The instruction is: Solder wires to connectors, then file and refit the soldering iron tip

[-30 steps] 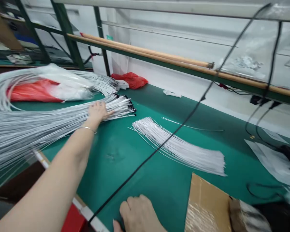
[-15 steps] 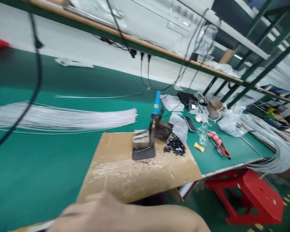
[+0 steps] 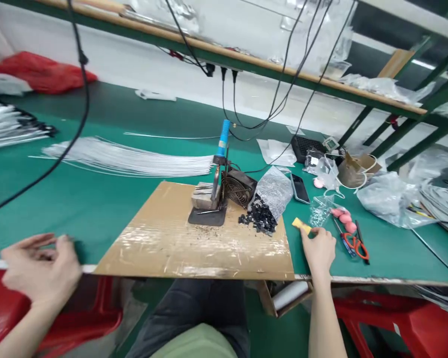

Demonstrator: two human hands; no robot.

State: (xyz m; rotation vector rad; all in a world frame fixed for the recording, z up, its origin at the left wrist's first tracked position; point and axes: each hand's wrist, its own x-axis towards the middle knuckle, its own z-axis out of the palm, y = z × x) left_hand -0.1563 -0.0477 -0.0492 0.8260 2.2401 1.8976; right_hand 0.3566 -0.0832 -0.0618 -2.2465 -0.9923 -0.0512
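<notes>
1. Head view: the yellow piece [image 3: 300,224] is seen right of centre in the frame, laid on the bench [image 3: 82,209] just beside the right edge of the cardboard sheet [image 3: 209,256].
2. Its lower right end is touched by the right hand [image 3: 319,248]; whether it is firmly pinched cannot be told, since the contact is partly covered.
3. Its long axis is slanted from upper left to lower right, with the upper left end uncovered.
4. The left hand [image 3: 43,268] is held at the bench's front edge, lower left of the frame, loosely curled, thumb and fingers parted; nothing is seen held.
5. Of the 2 hands, the right is far nearer; from the left, the piece is placed well to the right and somewhat higher, beyond the cardboard sheet.
6. Black parts [image 3: 261,216] are heaped up-left of the piece.
</notes>
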